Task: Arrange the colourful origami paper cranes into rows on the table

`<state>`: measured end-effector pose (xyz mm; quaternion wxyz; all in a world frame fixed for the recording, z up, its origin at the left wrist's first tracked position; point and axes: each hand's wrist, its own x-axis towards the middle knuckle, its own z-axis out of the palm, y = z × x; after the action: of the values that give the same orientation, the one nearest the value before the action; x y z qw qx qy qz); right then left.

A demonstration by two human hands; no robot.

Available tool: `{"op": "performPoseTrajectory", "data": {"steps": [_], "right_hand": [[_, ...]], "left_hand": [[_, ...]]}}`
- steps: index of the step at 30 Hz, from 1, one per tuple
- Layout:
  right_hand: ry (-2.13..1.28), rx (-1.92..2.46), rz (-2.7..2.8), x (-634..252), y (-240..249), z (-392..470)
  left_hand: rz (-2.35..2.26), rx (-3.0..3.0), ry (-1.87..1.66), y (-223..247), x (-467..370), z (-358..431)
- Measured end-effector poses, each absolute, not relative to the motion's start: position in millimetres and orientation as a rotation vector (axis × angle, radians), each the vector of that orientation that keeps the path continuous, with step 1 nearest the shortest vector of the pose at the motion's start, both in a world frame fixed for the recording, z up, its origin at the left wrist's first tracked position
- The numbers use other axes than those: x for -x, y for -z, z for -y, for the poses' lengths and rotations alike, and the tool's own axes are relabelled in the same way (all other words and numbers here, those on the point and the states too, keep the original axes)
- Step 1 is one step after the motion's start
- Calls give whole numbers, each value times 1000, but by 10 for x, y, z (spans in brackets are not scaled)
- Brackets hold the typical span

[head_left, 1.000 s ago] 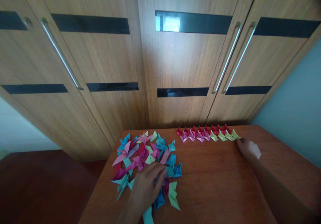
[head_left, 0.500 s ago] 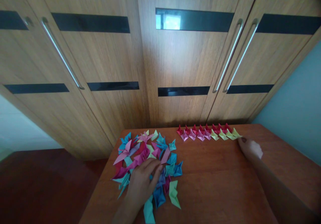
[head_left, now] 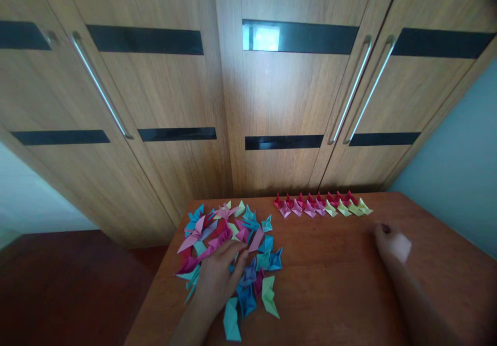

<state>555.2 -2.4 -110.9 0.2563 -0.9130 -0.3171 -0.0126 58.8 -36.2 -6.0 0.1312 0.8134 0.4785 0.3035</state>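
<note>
- Left hand [head_left: 219, 271], 7 o'clock: fingers bent over paper pile [head_left: 250, 273]; grasp hidden, cannot tell.
- Right hand [head_left: 393, 243], 4 o'clock: curled; contents cannot be told.
- Pink-and-yellow row [head_left: 319, 208], 10 o'clock from right hand, fronting red row [head_left: 319, 199]; presumably grouped by colour.

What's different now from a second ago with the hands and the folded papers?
The right hand let go of the yellow piece at the end of the front row and pulled back toward the person. The left hand slid a little left, uncovering more of a purple-blue piece. The paper rows and the pile look the same.
</note>
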Motion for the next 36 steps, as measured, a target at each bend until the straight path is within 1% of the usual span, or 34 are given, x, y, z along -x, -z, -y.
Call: {"op": "performPoseTrajectory", "data": {"steps": [6,10,14,19,25,30,36], "right_hand": [[-40,2250,1092,-5033,1135,270],[-239,2033,1293,-4536,1099,360],[-350,1937,1475,-4070,1038,386],[-438,1860,1494,-3692,966,336],[-451,1853,1479,-3561,906,277],[-444,1802,1495,-3560,916,305],[-448,1710,1502,-3569,931,361]], "left_hand": [[-1391,-2360,-844,28,-638,398],[-1425,-2375,-801,24,-623,476],[-1465,-2407,-751,74,-522,637],[-1436,-2397,-572,122,-376,912],[-1412,-2310,-460,232,-296,1135],[-1473,-2355,-538,432,-248,1169],[-1513,-2344,-772,516,-177,1146]]}}
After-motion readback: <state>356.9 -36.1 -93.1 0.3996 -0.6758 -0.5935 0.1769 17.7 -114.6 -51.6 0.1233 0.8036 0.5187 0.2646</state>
